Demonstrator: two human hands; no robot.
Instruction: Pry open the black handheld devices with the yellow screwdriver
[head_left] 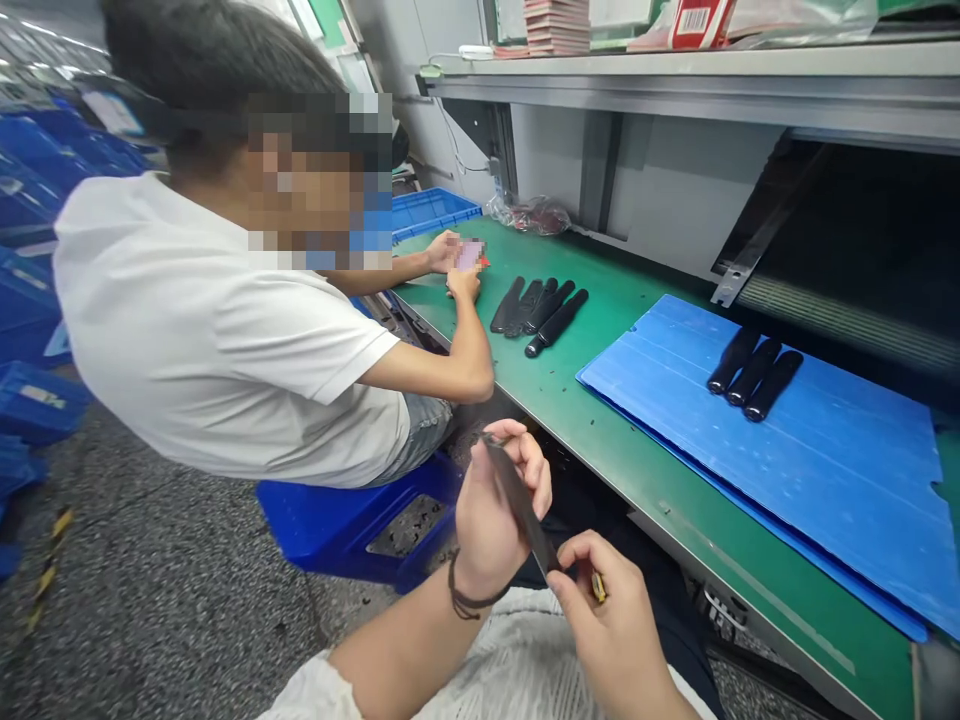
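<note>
As the green table (607, 380) runs from the far left to the near right, we've got blue plastic sheets (825, 460) lying on its right part, with three black sleeves (765, 385) side by side on top. Further left, more black sleeves (531, 305) sit in a fanned group, straight on the green. Above runs a shelf (697, 65) with a red-and-white stack; behind on the left, blue bins (37, 290) line a speckled floor (180, 600). A person in a white shirt (225, 330) is seated on the left on a blue stool (337, 530), both hands at a small item.

And here's the dark flat strip (521, 505), held up off the table at its near side, slanting across the left palm. The left hand (495, 500) curls around its far end, fingers bent; the right hand (611, 600) pinches the near end between thumb and fingers, a small yellow object (598, 587) showing against those fingers.
</note>
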